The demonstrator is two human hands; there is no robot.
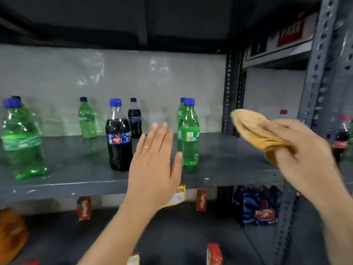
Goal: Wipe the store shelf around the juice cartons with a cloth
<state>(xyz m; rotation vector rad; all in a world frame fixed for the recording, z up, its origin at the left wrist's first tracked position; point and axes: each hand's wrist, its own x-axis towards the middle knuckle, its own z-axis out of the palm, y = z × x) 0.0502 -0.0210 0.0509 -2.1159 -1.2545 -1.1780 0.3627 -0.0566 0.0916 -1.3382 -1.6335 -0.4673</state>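
Note:
My right hand grips a folded tan cloth, held in the air above the right end of the grey metal shelf. My left hand is open with its fingers spread, raised in front of the shelf edge between a dark cola bottle and a green soda bottle, touching neither. Small red juice cartons stand on the lower shelf, with another red carton to the right and one near the bottom.
More green and dark bottles stand along the upper shelf, including a large green one at far left. A perforated steel upright rises at right. A blue multipack sits on the lower shelf; a yellow price tag hangs from the shelf edge.

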